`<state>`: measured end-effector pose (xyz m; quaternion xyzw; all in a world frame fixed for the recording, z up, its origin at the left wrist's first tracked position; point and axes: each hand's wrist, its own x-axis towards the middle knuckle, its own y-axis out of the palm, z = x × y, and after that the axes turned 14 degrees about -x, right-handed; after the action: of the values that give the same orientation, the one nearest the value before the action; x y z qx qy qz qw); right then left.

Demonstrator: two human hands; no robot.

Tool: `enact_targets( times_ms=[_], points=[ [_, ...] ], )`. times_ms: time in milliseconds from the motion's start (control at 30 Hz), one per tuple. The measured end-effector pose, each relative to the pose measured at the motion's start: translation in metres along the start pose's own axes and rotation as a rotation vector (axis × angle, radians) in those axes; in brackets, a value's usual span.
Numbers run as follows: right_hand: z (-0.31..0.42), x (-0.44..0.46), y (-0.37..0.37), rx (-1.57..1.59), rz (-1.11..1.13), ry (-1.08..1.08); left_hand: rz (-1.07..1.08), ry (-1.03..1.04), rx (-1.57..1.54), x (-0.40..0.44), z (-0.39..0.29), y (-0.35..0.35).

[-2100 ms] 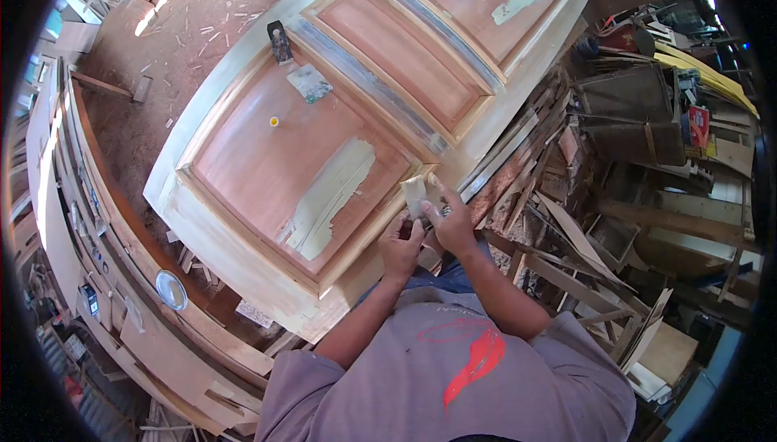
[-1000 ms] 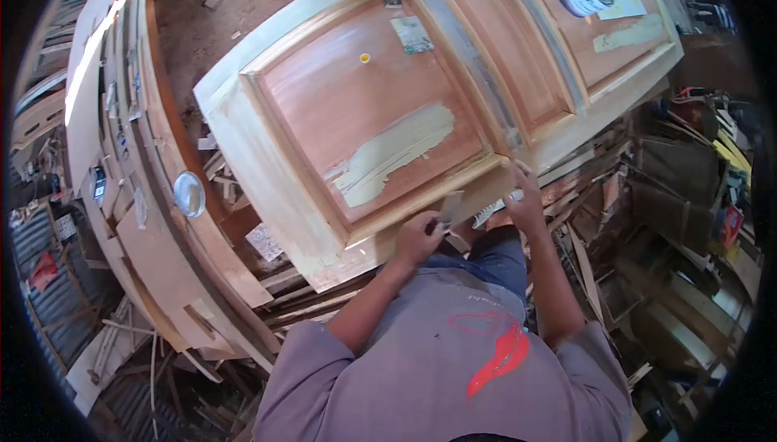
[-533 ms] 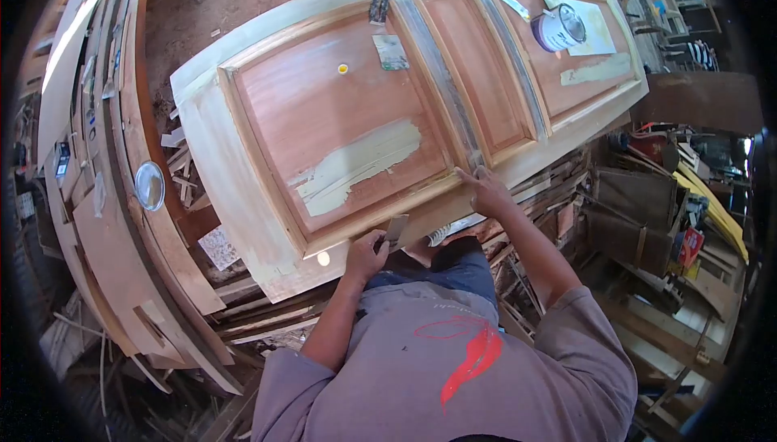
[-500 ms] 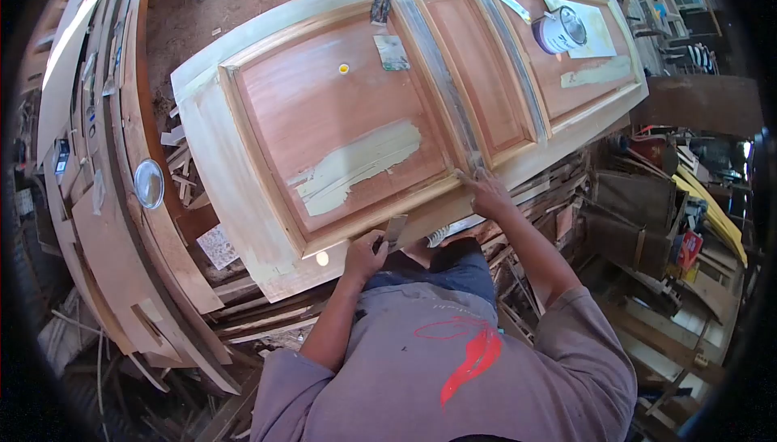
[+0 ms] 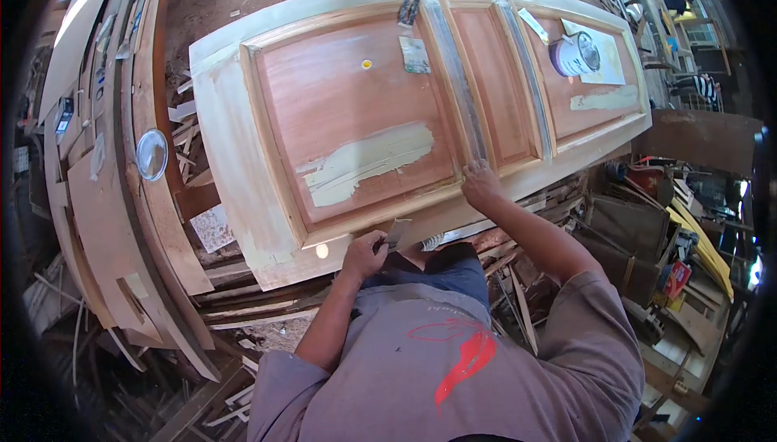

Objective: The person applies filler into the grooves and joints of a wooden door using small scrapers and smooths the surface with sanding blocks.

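A wooden panel door [image 5: 243,235] lies flat in front of me, with pale filler [image 5: 372,163] spread over its large left panel. My left hand [image 5: 366,256] is closed around a putty knife [image 5: 398,231], its blade pointing up beside the door's near edge. Bent over the lower end of a grey-smeared upright, my right hand [image 5: 482,187] touches the door with its fingers drawn together. Whatever may be between those fingers is too small to make out.
On the door are a paint can [image 5: 573,55], a white tube [image 5: 532,26], a black-handled tool [image 5: 409,6], a smeared square plate [image 5: 414,55] and a small yellow cap [image 5: 367,64]. A round lid [image 5: 152,155] sits on boards at left. Scrap wood surrounds the door.
My right hand has shifted slightly along the joint, its fingers now more bent. My left hand keeps hold of the putty knife. The whole view has shifted slightly.
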<state>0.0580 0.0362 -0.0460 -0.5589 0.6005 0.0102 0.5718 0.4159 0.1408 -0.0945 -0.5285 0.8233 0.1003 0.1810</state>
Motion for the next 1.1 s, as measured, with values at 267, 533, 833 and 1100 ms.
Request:
enact_targets(
  times_ms=[267, 533, 833, 1100],
  points=[
    [-0.022, -0.057, 0.005, 0.304, -0.096, 0.074, -0.024, 0.034, -0.017, -0.003, 0.015, -0.001],
    [-0.01, -0.03, 0.036, 0.078, -0.238, 0.094, 0.027, 0.008, -0.026, 0.0, 0.012, -0.006],
    [-0.006, 0.02, 0.001, -0.064, 0.005, 0.048, 0.046, 0.011, -0.039, -0.002, 0.005, -0.016],
    [-0.025, -0.035, 0.007, 0.325, -0.187, 0.046, 0.015, -0.02, -0.073, -0.006, -0.003, -0.017]
  ],
)
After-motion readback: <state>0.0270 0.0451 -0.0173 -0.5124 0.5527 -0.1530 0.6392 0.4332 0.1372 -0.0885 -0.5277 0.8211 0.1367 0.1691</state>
